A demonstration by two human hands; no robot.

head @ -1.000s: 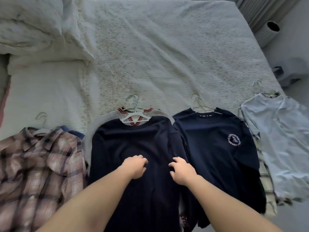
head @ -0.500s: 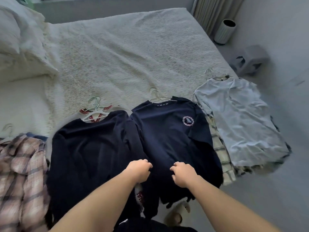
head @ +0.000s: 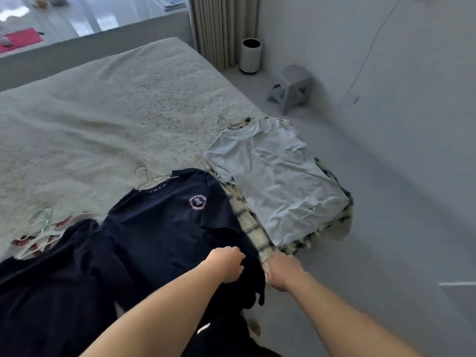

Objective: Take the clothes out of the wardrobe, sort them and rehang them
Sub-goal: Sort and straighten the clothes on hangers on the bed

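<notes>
Two hands gripped hems: left hand (head: 226,264) on navy sweatshirt (head: 175,228), right hand (head: 282,273) on plaid shirt (head: 253,228). Sweatshirt lay lengthwise on bed (head: 103,119), collar away; crest partly read "DELIGHT".

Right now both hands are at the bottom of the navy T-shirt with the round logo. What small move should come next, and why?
Probably draw the hem smooth toward you. The left hand and right hand both have curled fingers at the lower edge of the navy T-shirt, which lies creased on its hanger on the bed, overlapping the plaid shirt. Whether either hand actually pinches the cloth is unclear.
</notes>
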